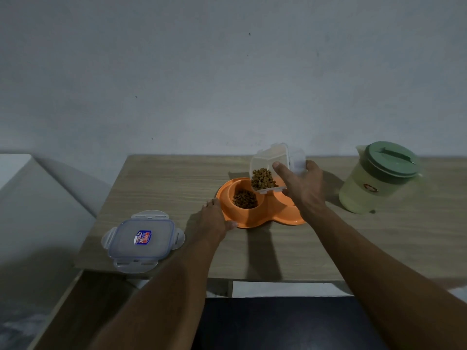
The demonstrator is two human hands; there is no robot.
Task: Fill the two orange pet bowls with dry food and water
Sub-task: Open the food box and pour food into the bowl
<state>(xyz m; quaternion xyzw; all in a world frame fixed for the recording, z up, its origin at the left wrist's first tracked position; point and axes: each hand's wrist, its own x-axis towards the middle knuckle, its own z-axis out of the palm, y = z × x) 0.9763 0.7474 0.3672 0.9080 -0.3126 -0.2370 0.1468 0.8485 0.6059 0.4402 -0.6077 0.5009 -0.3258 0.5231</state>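
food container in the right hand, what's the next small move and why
Probably tip the clear container back upright with the right hand and set it down. It is tilted over the left bowl, which already holds a heap of kibble, while the jug stands untouched with its lid on.
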